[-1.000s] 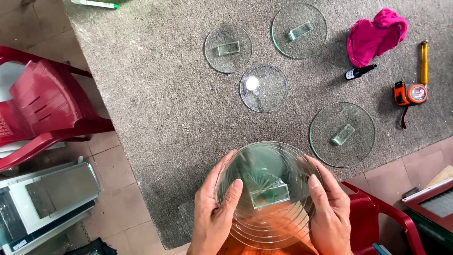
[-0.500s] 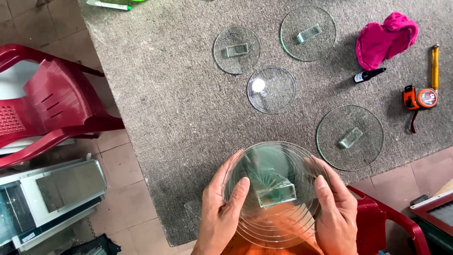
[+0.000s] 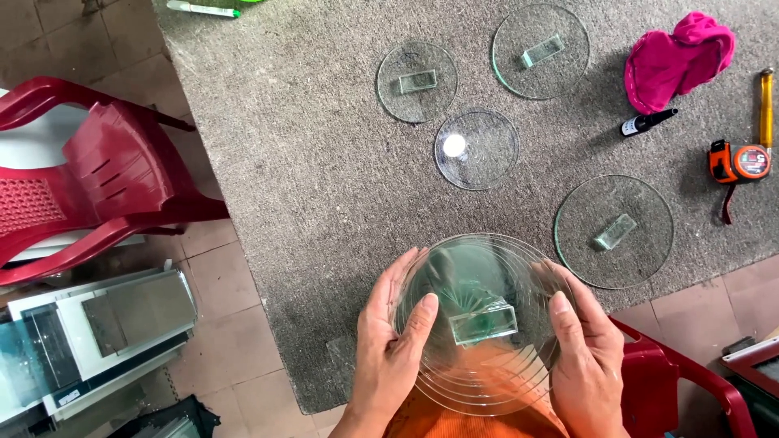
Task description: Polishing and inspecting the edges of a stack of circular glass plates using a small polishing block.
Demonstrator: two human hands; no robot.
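Far left, off the surface: red chairs (image 3: 97, 186) stacked on the tiled floor, glass-and-metal frames (image 3: 89, 332) seen below them. A green-capped marker (image 3: 203, 10) lies at the top edge of the grey carpeted surface (image 3: 308, 203).

Left hand (image 3: 393, 353) is at the near edge of the surface, fingers curled around the left rim of a stack of glass discs (image 3: 479, 324), thumb pressed on the top face. The stack is held at the near edge, partly over the surface and partly over the lap; the lower discs are fanned out toward the body. A small glass block (image 3: 483, 322) sits near the centre of the top disc, between the two thumbs.

Farther back on the surface, a small disc with block (image 3: 416, 81) is laid flat. Just right and nearer, a plain disc (image 3: 476, 149) carries a bright reflection spot. Behind that, a larger disc with block (image 3: 541, 51) is seen, block angled.

Right hand (image 3: 588, 357) is clasped on the right rim of the stack, thumb on top, fingers underneath. The stack is thus gripped from both sides.

Right of the stack, close but apart, a big disc (image 3: 614, 231) with a tilted block lies flat near the surface edge. Beyond it: a small dark bottle (image 3: 645, 122), a pink cloth (image 3: 677, 57), an orange tape measure (image 3: 738, 162), a yellow tool (image 3: 766, 105) at the far right edge. Another red chair (image 3: 673, 381) is seen bottom right.
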